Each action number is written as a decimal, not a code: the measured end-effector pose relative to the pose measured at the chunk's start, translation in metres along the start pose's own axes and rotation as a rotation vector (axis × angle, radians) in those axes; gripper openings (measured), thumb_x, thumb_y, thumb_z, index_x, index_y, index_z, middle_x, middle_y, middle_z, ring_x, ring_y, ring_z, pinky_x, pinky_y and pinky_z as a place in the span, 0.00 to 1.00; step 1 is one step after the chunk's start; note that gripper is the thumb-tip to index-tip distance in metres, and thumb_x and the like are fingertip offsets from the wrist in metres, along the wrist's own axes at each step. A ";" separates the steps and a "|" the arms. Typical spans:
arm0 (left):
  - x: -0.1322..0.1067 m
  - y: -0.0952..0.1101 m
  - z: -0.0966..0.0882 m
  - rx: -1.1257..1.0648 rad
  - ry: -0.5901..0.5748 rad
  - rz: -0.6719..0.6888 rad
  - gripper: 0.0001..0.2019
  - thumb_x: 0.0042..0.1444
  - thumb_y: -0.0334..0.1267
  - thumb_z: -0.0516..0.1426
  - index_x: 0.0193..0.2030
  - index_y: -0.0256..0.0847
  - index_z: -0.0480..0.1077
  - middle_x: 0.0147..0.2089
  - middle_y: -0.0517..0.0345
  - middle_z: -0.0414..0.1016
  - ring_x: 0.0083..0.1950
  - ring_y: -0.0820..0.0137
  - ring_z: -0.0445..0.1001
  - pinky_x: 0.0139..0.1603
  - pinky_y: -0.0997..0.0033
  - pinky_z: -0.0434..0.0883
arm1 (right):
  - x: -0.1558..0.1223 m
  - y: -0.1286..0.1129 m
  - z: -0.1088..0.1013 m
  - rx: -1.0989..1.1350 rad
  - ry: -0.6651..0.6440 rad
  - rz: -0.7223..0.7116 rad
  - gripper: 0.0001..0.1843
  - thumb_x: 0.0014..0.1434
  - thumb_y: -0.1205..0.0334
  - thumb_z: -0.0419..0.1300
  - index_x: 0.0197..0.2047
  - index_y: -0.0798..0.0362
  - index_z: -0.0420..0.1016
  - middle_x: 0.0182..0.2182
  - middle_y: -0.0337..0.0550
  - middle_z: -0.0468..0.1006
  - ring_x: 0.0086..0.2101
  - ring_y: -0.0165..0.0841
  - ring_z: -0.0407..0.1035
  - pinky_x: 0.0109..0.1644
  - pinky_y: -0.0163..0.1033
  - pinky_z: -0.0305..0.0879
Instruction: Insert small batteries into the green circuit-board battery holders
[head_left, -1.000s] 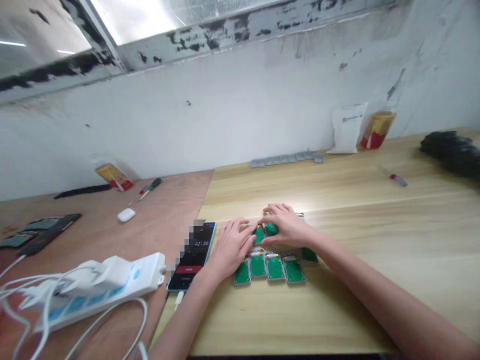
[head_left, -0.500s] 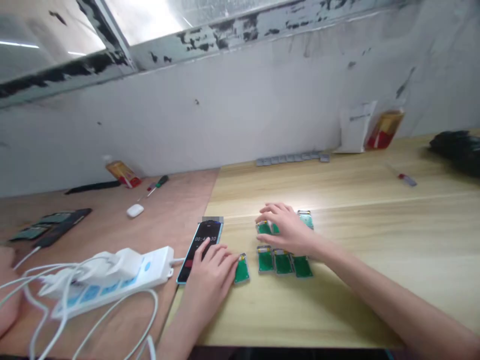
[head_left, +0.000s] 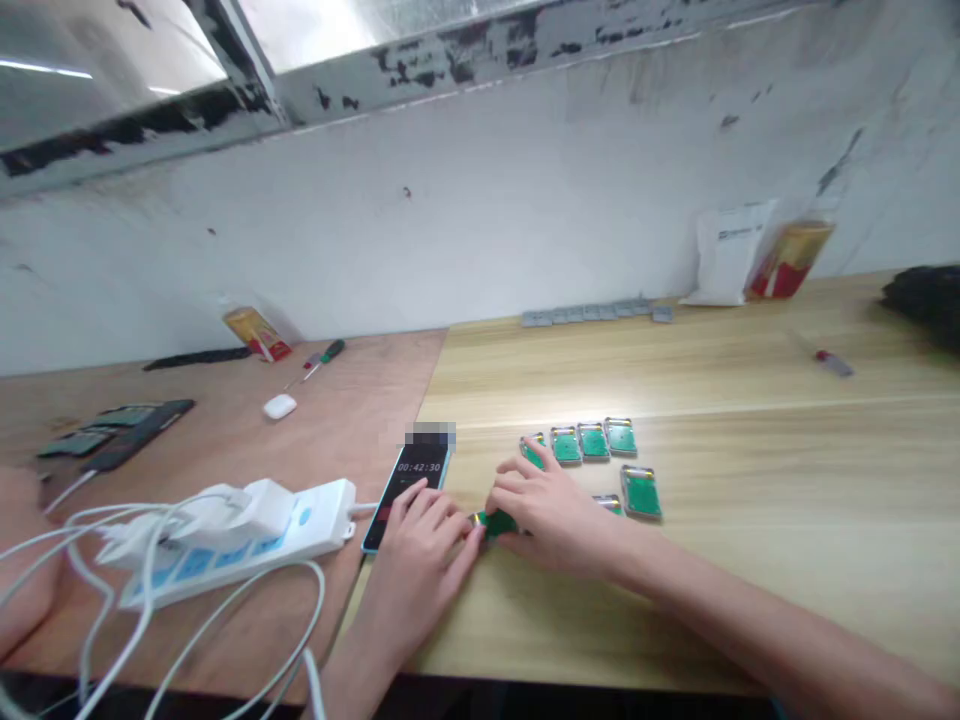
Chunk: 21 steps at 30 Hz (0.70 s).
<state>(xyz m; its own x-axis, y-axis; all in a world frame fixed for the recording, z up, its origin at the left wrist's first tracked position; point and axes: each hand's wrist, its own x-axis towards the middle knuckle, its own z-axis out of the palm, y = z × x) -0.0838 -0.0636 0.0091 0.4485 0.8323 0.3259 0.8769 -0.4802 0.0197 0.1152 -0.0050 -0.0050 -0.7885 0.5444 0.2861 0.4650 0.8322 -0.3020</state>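
My right hand has its fingers bent around a small green circuit board with a metallic end, low over the wooden table. My left hand lies with fingers stretched over the lower part of a phone showing a running timer, its thumb side close to that board's left end. Beyond my right hand, several like boards stand in a row, among them one board at the right end. Nearer, another board lies right of my wrist, and one more is partly hidden by my hand.
A white power strip with plugs and looped cables lies at left, near another person's arm. Grey pieces line the wall. Screwdrivers, a white case, drink cartons and a black bag are farther out.
My right hand has come from the back row to the board beside my left hand. The front-row boards now sit farther right. My left hand has stayed nearly still.
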 end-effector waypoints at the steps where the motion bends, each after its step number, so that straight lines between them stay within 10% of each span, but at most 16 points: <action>1: 0.000 -0.002 -0.001 -0.032 -0.011 0.030 0.08 0.63 0.34 0.52 0.35 0.41 0.71 0.38 0.59 0.75 0.45 0.66 0.71 0.61 0.51 0.62 | 0.000 0.001 0.000 0.001 0.000 0.000 0.03 0.59 0.64 0.61 0.38 0.51 0.72 0.39 0.44 0.79 0.49 0.40 0.66 0.66 0.57 0.40; 21: 0.005 -0.007 0.005 0.053 0.036 0.277 0.14 0.67 0.28 0.47 0.46 0.36 0.74 0.44 0.54 0.79 0.54 0.63 0.73 0.65 0.50 0.63 | -0.003 0.004 0.001 0.020 0.008 -0.016 0.06 0.59 0.67 0.60 0.40 0.50 0.75 0.38 0.41 0.81 0.48 0.38 0.66 0.67 0.55 0.36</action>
<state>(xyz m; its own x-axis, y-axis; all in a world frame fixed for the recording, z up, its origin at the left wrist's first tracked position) -0.0869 -0.0541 0.0059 0.6668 0.6604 0.3454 0.7299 -0.6723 -0.1235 0.1190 -0.0028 -0.0077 -0.7928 0.5315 0.2981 0.4439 0.8389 -0.3150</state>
